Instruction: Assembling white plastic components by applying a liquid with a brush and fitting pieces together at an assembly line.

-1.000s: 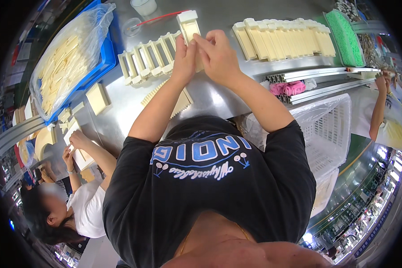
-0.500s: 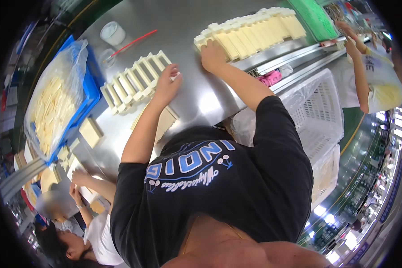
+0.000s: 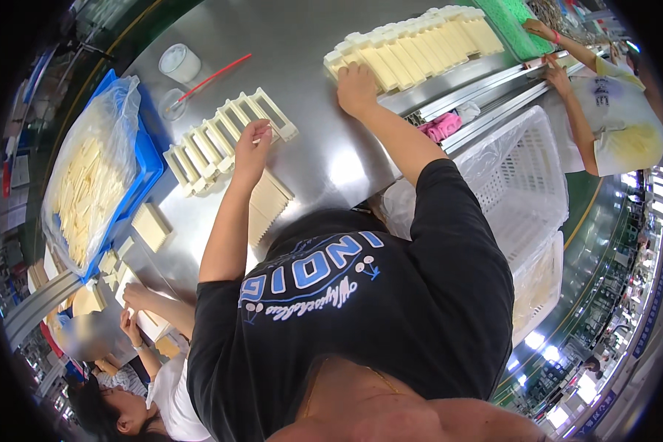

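Note:
My left hand (image 3: 252, 147) is over the near right end of a row of open cream frames (image 3: 212, 144). Its fingers are curled together, and what they may hold is too small to make out. My right hand (image 3: 357, 90) grips the left end piece of a long row of cream blocks (image 3: 420, 53) at the far side of the metal table. The fingers partly cover that piece. A stack of thin cream strips with toothed edges (image 3: 267, 206) lies beside my left forearm, partly hidden by it.
At left, a blue tray (image 3: 149, 158) holds a plastic bag of cream strips (image 3: 85, 188). A white cup (image 3: 180, 63), a clear cup (image 3: 172, 105) and a red stick (image 3: 217, 75) stand behind the frames. White baskets (image 3: 519, 166) are at right. Co-workers sit at both sides.
My left hand has drawn left and slightly nearer, over the frames. My right hand stays at the end of the row. The co-worker at right has reached onto the green tray.

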Motion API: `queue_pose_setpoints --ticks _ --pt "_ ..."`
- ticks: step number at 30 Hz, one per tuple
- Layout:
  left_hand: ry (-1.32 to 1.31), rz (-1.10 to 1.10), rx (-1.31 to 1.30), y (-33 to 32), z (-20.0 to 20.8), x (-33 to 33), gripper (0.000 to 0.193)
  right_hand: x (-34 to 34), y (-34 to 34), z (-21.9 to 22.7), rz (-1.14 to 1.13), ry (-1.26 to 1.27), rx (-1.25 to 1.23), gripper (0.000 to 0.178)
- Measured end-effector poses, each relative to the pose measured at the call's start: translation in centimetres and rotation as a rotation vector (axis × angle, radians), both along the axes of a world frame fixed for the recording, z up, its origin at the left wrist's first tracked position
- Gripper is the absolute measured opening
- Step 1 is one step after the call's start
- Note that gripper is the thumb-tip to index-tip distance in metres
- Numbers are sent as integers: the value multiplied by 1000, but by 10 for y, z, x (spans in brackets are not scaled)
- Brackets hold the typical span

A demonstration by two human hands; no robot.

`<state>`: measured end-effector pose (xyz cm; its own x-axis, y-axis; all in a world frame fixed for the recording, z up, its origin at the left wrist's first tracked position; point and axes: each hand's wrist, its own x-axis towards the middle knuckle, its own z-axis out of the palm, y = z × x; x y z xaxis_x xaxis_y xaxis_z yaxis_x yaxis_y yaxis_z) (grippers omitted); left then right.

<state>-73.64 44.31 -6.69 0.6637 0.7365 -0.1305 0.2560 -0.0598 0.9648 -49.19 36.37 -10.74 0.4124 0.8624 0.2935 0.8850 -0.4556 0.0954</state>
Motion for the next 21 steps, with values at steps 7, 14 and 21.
queue_pose_setpoints --ticks 7,14,21 --pt "30 118 99 13 1 -24 25 26 -6 0 -125 -78 -83 15" --pt "698 342 687 11 28 -112 33 -12 -3 35 141 -39 114 19" --pt "1077 203 175 -41 0 -170 64 -137 -13 38 489 807 -234 13"
